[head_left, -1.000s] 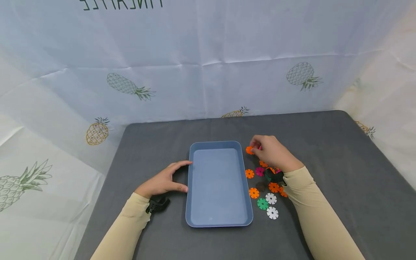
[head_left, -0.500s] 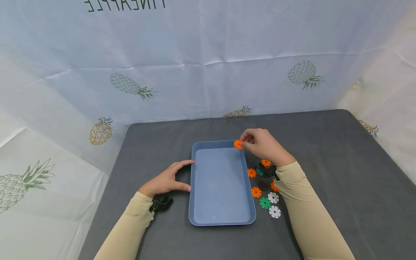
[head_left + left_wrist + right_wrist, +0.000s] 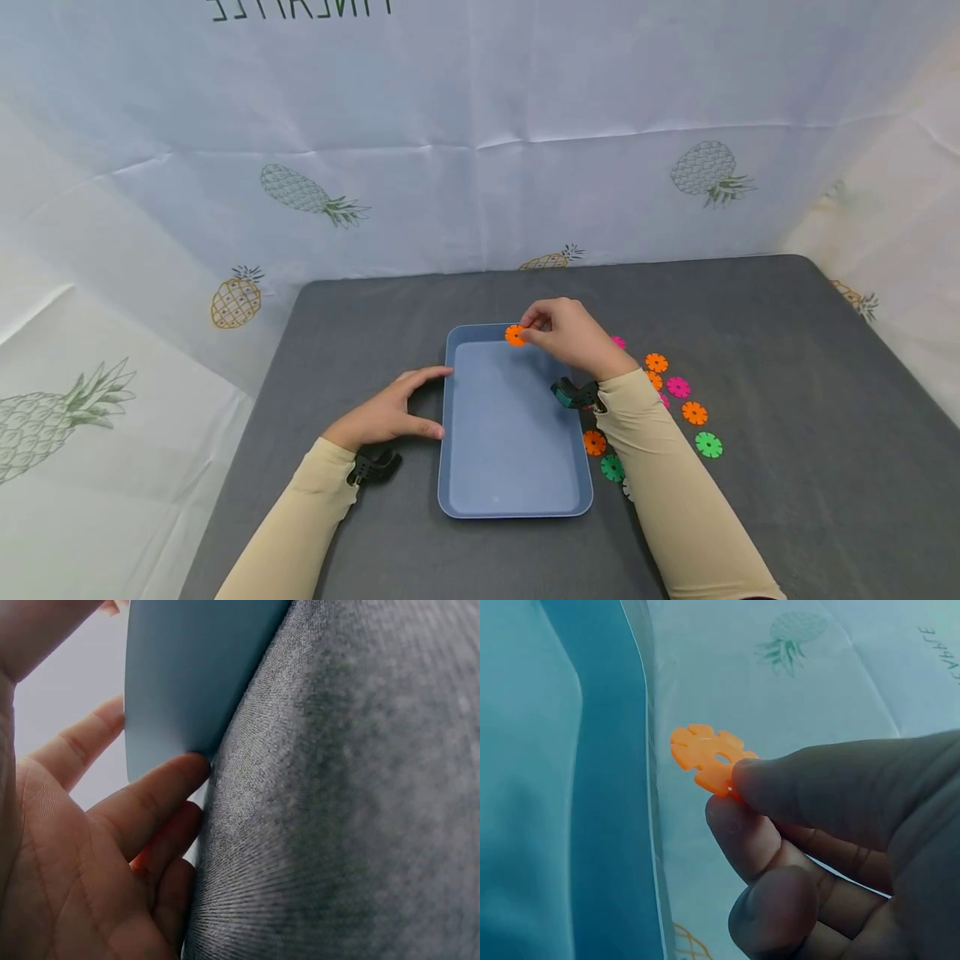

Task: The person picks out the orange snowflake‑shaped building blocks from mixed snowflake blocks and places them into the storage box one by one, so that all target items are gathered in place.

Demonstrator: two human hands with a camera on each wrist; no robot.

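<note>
Between thumb and index finger, my right hand (image 3: 567,336) pinches an orange notched plastic disc (image 3: 709,757) with a hole in its middle. In the head view that disc overlaps the far end of a blue rectangular tray (image 3: 517,512). My left hand (image 3: 388,413) rests at the tray's left side, thumb and fingers spread, fingertips right at the rim. The left wrist view shows the fingers (image 3: 150,799) against the tray's outer wall (image 3: 191,675). Nothing lies inside the tray where it shows.
To the right of the tray lie loose notched discs: orange (image 3: 694,412), pink (image 3: 678,387), green (image 3: 708,445) and others partly hidden under the right forearm. The grey table (image 3: 787,350) ends at a white pineapple-print curtain (image 3: 480,208) behind.
My right hand has picked up the orange disc from beside the tray and carried it left over the tray's far end. The left hand has stayed at the tray's side.
</note>
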